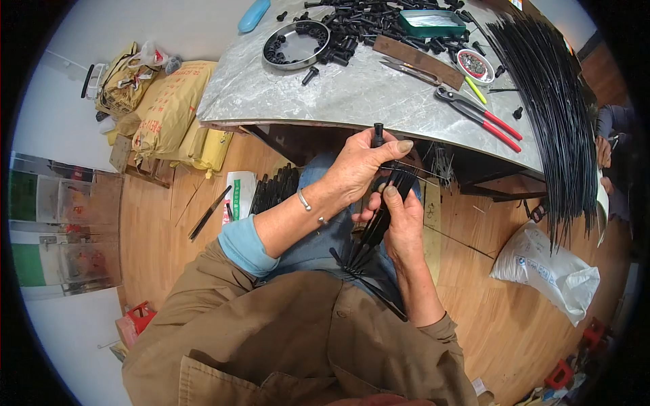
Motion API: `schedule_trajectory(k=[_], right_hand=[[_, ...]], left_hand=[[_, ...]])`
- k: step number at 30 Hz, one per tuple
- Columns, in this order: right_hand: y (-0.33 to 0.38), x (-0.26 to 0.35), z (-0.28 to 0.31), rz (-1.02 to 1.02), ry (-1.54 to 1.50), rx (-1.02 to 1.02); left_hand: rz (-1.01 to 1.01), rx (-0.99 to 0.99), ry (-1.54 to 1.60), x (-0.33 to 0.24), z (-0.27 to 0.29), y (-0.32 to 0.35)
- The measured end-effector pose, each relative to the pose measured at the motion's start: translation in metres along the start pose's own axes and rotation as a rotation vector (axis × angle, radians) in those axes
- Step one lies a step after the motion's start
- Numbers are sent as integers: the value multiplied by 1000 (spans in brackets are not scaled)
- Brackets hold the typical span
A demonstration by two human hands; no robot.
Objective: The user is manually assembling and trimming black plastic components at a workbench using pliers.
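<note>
My left hand (357, 166) is closed around a black plastic cylindrical fitting (378, 133), whose top sticks up past my fingers. Just below it, my right hand (405, 227) grips a bundle of black strips (374, 235) that slants down over my lap. Thumb and fingers of both hands are pressed in close together. A thin wire (421, 174) crosses out to the right from between the hands. How the wire and strips meet the fitting is hidden by my fingers.
On the grey table (271, 95) lie a pile of black fittings (365, 20), a round metal dish (266, 57), scissors (413, 70), red-handled pliers (484, 122) and long black strands (542, 101). A white sack (545, 271) rests on the floor. Another person's hand (602, 150) shows at right.
</note>
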State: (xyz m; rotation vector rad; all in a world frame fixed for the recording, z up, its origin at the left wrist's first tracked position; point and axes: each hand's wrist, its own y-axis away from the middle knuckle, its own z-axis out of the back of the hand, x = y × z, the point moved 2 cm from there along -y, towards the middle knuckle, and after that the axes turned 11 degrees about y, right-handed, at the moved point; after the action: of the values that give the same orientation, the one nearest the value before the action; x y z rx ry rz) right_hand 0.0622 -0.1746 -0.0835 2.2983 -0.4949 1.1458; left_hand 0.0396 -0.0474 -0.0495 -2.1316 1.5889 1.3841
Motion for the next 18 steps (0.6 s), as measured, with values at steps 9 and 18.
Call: schedule_trajectory(k=[9,18], right_hand=[[2,7,-9,54,189,-93],[2,5,-7,107,213,-73]], left_hand=[[-124,-14,-169,-11,-2,6],[-191,-32,-191,-6,7,-1]])
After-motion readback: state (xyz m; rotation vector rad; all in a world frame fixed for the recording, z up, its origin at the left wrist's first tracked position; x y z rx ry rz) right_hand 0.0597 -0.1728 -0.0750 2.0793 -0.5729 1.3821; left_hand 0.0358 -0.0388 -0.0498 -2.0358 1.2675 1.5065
